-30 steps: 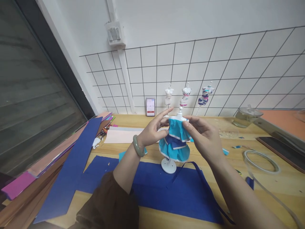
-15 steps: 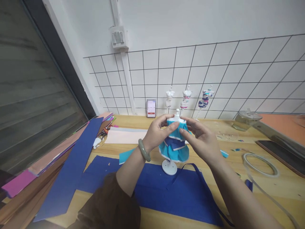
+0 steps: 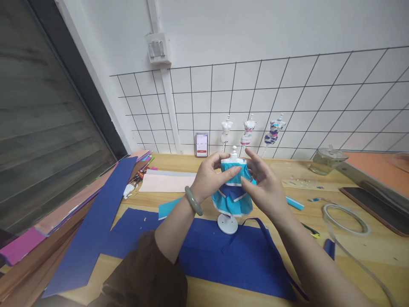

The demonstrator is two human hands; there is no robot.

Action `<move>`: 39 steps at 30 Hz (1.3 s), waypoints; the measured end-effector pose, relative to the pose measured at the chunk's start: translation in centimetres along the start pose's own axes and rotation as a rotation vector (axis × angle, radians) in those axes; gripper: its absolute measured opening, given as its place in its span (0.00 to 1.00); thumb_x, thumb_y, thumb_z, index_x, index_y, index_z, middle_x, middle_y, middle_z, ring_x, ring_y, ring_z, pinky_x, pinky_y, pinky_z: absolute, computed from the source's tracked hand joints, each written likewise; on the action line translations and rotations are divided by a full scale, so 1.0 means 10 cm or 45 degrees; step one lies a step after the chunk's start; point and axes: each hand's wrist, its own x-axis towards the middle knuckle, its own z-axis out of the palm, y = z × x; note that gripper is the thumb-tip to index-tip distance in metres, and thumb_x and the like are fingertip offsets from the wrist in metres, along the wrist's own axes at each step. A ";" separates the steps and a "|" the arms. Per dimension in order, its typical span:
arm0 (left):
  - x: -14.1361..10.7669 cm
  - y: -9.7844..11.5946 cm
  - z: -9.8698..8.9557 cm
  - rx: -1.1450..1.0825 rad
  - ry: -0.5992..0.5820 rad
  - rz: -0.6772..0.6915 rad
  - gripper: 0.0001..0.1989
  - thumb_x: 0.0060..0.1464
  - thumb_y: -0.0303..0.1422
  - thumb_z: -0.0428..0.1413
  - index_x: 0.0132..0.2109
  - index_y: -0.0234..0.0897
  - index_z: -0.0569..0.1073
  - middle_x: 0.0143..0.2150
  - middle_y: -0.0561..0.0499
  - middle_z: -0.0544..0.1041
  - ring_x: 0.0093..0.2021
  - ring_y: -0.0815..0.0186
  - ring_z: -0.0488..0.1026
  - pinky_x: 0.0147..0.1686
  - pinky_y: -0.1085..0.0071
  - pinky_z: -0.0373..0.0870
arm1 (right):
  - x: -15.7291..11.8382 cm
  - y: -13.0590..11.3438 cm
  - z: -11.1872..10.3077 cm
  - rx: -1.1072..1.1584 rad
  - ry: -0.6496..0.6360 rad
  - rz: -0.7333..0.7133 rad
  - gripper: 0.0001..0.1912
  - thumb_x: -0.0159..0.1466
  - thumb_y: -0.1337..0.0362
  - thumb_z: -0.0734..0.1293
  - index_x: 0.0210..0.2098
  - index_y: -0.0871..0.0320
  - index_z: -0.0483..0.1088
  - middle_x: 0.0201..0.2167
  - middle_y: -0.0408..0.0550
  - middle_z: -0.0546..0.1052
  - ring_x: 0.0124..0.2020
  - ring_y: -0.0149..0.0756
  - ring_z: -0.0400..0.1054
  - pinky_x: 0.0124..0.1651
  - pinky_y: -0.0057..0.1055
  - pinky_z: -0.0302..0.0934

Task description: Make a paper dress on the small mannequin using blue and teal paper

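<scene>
A small white dress-form mannequin (image 3: 234, 156) stands upright in front of me on its round base (image 3: 227, 224). It wears a tiered miniature dress (image 3: 234, 206) in light blue and dark blue with white edging. From the left, my left hand (image 3: 209, 177) grips the bodice, thumb across its front and fingers behind. My right hand (image 3: 266, 181) is at the bodice's other side, thumb against the front edge and index finger raised. Its remaining fingertips are partly hidden behind the dress. Dark blue sheet material (image 3: 230, 264) lies under the base.
Three small mannequins, one patterned (image 3: 274, 130), stand behind, near a phone (image 3: 201, 145). Rightward lie a tape roll (image 3: 347, 219), a yellow-ended cutter (image 3: 311, 231), a dark phone (image 3: 377, 209) and a lidded glass pot (image 3: 327, 161). Coloured sheets (image 3: 92, 221) are stacked at left.
My right index finger has lifted off the mannequin's shoulder, and that hand has shifted slightly left. My left hand keeps its hold. The view has moved a little.
</scene>
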 end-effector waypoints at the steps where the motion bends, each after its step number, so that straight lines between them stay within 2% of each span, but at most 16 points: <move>1: 0.00 0.00 -0.01 -0.011 -0.002 -0.004 0.19 0.44 0.39 0.63 0.43 0.36 0.69 0.40 0.48 0.74 0.42 0.63 0.71 0.43 0.65 0.67 | 0.00 -0.01 -0.01 0.002 -0.011 -0.010 0.33 0.58 0.67 0.66 0.61 0.50 0.56 0.52 0.50 0.71 0.54 0.40 0.64 0.57 0.45 0.57; 6: 0.05 -0.02 -0.08 -0.104 0.006 -0.049 0.21 0.43 0.38 0.64 0.44 0.36 0.69 0.35 0.50 0.74 0.36 0.65 0.72 0.37 0.67 0.70 | 0.04 -0.04 -0.10 0.000 -0.124 -0.036 0.34 0.57 0.63 0.68 0.61 0.46 0.55 0.56 0.49 0.67 0.56 0.43 0.62 0.55 0.48 0.59; 9: 0.07 -0.04 -0.12 -0.113 0.063 -0.098 0.23 0.41 0.38 0.65 0.45 0.35 0.70 0.34 0.50 0.75 0.36 0.64 0.72 0.37 0.66 0.71 | 0.05 -0.05 -0.13 -0.009 -0.080 -0.025 0.29 0.58 0.60 0.68 0.58 0.46 0.60 0.55 0.49 0.68 0.54 0.44 0.64 0.53 0.49 0.60; 13: 0.08 -0.08 -0.13 -0.136 0.089 -0.111 0.25 0.42 0.38 0.64 0.48 0.34 0.71 0.38 0.48 0.77 0.41 0.61 0.73 0.42 0.63 0.71 | 0.04 -0.05 -0.11 -0.174 0.062 -0.031 0.14 0.59 0.58 0.67 0.44 0.52 0.68 0.45 0.49 0.73 0.46 0.42 0.68 0.47 0.45 0.64; 15: 0.09 -0.09 -0.13 -0.150 0.079 -0.085 0.25 0.43 0.38 0.64 0.49 0.34 0.71 0.41 0.47 0.77 0.44 0.60 0.73 0.44 0.62 0.71 | 0.03 -0.05 -0.10 -0.315 0.124 -0.063 0.09 0.58 0.58 0.67 0.37 0.53 0.69 0.38 0.46 0.73 0.39 0.39 0.69 0.42 0.40 0.65; 18: 0.09 -0.11 -0.14 -0.167 0.056 -0.052 0.27 0.44 0.38 0.64 0.52 0.36 0.71 0.46 0.46 0.76 0.47 0.60 0.72 0.46 0.62 0.71 | 0.03 -0.07 -0.08 -0.474 0.121 -0.148 0.06 0.59 0.59 0.67 0.31 0.53 0.68 0.30 0.44 0.71 0.32 0.36 0.65 0.36 0.35 0.62; 22: 0.09 -0.10 -0.15 -0.143 -0.001 -0.058 0.28 0.44 0.38 0.63 0.53 0.36 0.70 0.43 0.46 0.77 0.45 0.59 0.73 0.45 0.61 0.71 | 0.04 -0.07 -0.08 -0.542 0.081 -0.234 0.06 0.59 0.59 0.66 0.30 0.53 0.68 0.26 0.44 0.69 0.28 0.35 0.62 0.32 0.34 0.58; 26: 0.09 -0.09 -0.16 -0.097 -0.050 -0.017 0.27 0.44 0.36 0.63 0.52 0.34 0.69 0.46 0.44 0.76 0.46 0.59 0.73 0.48 0.61 0.69 | 0.03 -0.03 -0.07 -0.597 0.040 -0.264 0.04 0.59 0.60 0.66 0.32 0.53 0.67 0.26 0.44 0.69 0.27 0.35 0.61 0.30 0.33 0.57; 39: 0.08 -0.14 -0.17 -0.020 -0.150 -0.013 0.32 0.46 0.31 0.62 0.58 0.37 0.63 0.56 0.43 0.68 0.53 0.57 0.68 0.53 0.61 0.64 | 0.01 -0.05 -0.05 -0.586 0.024 -0.212 0.04 0.60 0.65 0.65 0.28 0.56 0.67 0.25 0.43 0.69 0.27 0.32 0.60 0.30 0.30 0.55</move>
